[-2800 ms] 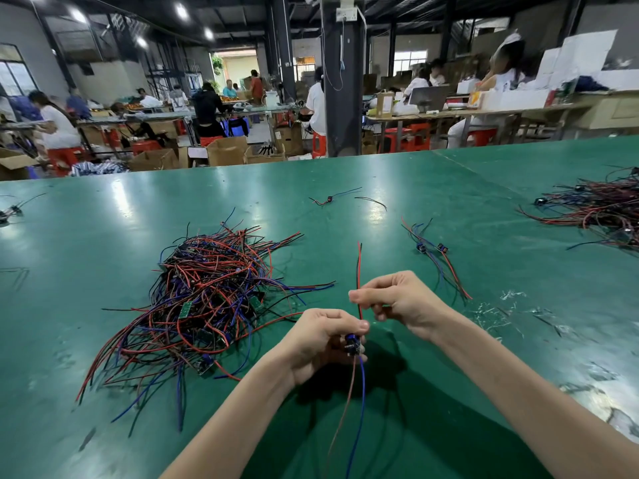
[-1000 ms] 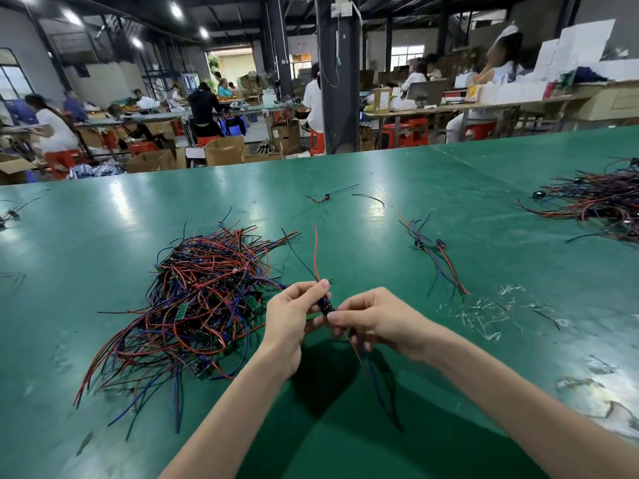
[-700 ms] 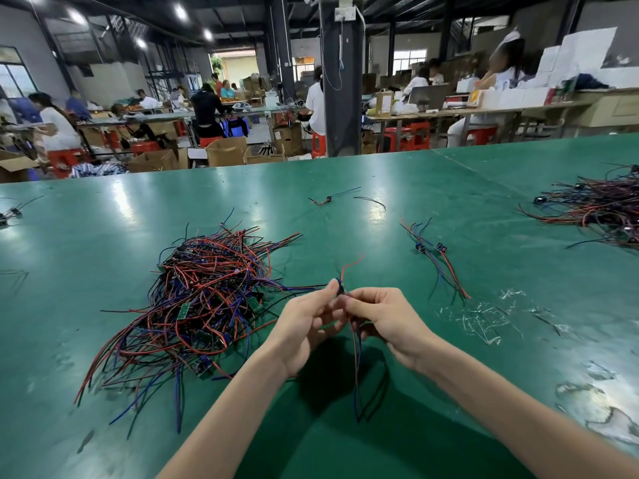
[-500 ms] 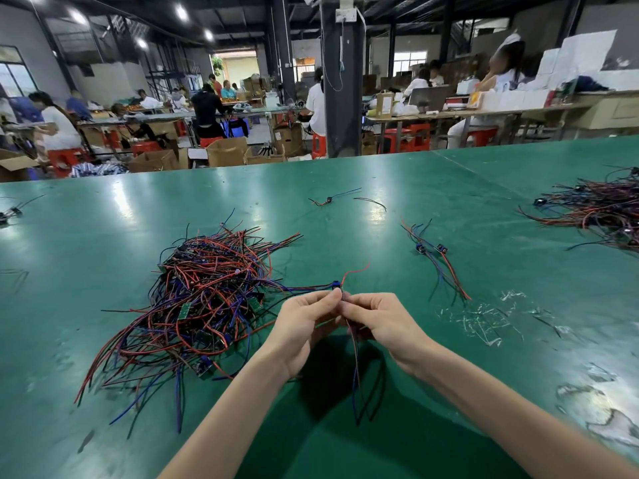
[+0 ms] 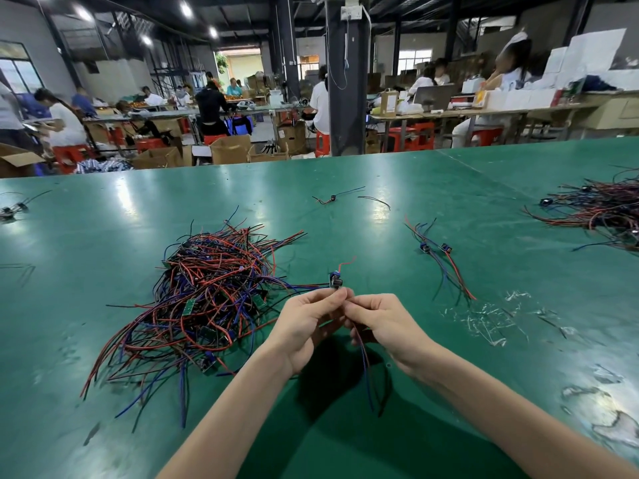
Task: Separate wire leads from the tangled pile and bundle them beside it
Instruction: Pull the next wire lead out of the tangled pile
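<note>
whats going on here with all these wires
A person sorts wire leads at a green table. The left hand and right hand pinch one lead, its small black part poking up above them, its wires hanging below. The tangled pile lies to their left; a few separated leads lie to the right.

**Lane between pile and bundle**

The tangled pile [image 5: 207, 299] is sprawling over the left side of the table [image 5: 345, 233], its ends reaching just beside the left hand [image 5: 307, 323]. The right hand [image 5: 383, 323] is meeting it at centre, both pinching one wire lead [image 5: 335, 281]. A small bundle [image 5: 426, 248] and plastic scraps [image 5: 484, 316] are lying to the right. Green surface is showing between pile and bundle, up to a loose lead [image 5: 332, 198] far ahead.
</note>
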### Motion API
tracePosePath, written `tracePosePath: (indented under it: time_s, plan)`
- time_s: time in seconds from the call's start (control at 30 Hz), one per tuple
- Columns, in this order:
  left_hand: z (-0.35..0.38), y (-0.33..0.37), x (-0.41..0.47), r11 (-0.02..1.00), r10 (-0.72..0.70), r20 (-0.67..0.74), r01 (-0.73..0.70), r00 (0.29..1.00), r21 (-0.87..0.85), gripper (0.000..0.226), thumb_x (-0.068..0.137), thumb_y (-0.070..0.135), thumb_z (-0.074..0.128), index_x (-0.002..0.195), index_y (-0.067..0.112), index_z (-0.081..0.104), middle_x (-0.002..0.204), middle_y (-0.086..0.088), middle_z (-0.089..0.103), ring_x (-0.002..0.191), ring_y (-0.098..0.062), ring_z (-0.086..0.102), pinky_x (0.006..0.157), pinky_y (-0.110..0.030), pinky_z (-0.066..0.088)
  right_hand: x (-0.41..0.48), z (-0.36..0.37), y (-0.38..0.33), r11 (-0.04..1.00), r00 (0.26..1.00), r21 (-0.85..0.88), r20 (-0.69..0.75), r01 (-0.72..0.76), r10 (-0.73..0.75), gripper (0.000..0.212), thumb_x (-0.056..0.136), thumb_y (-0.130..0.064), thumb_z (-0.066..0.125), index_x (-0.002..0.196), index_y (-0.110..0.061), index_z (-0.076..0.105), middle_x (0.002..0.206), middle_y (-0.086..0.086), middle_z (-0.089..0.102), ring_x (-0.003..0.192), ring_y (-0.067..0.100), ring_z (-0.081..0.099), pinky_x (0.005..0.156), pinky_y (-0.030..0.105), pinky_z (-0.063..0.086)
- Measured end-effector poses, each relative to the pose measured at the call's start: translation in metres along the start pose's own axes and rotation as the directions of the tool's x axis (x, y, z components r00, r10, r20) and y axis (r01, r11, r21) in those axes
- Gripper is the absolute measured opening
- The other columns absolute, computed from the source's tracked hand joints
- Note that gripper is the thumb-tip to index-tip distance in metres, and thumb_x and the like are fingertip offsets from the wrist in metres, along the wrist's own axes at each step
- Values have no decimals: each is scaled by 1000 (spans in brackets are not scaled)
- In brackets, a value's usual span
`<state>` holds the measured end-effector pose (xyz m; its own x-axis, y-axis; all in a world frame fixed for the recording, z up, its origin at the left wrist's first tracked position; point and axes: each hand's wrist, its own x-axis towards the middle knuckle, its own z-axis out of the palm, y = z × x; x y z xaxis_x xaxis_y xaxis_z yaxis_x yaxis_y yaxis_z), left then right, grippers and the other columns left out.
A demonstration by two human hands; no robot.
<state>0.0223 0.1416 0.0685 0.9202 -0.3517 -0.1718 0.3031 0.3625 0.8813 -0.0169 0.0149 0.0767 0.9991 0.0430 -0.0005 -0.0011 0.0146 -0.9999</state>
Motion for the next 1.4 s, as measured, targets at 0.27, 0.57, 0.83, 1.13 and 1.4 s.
tracePosePath:
  time_s: [0.27, 0.57, 0.83, 1.13, 1.4]
  plan:
    - [3, 5, -4, 995, 6, -37, -10, 999, -101, 17, 67, 14, 67, 80, 3, 66, 71, -2, 71, 55, -12, 64, 49, -21, 52, -1, -4, -4, 986, 993, 119, 53, -115, 109, 19, 86, -9, 64, 69, -10, 71, 57, 1, 63, 48, 6, 53, 50, 15, 46]
    - [6, 2, -4, 967, 252, -76, -248, 965, 60, 6, 73, 11, 66, 75, 7, 70, 68, -4, 70, 61, -10, 65, 60, -22, 56, 0, -4, -10, 983, 986, 70, -1, -167, 168, 10, 85, -7, 66, 77, -2, 70, 49, 1, 61, 39, 4, 46, 42, 14, 40]
    - [-2, 19, 0, 915, 398, -229, -402, 889, 28, 5, 67, 16, 68, 67, 14, 72, 68, 2, 71, 64, -2, 64, 60, -12, 49, 0, -3, -11, 983, 983, -23, 30, -183, 183, 17, 84, -6, 66, 69, -8, 72, 48, 1, 59, 38, 5, 38, 39, 14, 30]
    - [-15, 31, 2, 890, 432, -322, -456, 842, 4, 11, 80, 8, 65, 71, 14, 69, 67, 4, 71, 63, -3, 61, 63, -15, 47, -3, 4, -9, 985, 986, -100, 77, -141, 149, 19, 85, -10, 66, 68, -13, 73, 45, -1, 50, 41, 8, 35, 40, 16, 27]
    - [-14, 24, 5, 810, 586, -326, -540, 742, 228, 3, 82, 10, 69, 80, 12, 70, 69, 5, 72, 67, 0, 65, 64, -9, 48, -6, 6, -3, 879, 994, -474, -110, -55, 3, 19, 87, -21, 62, 69, -21, 69, 48, -2, 40, 42, 13, 31, 45, 22, 29]
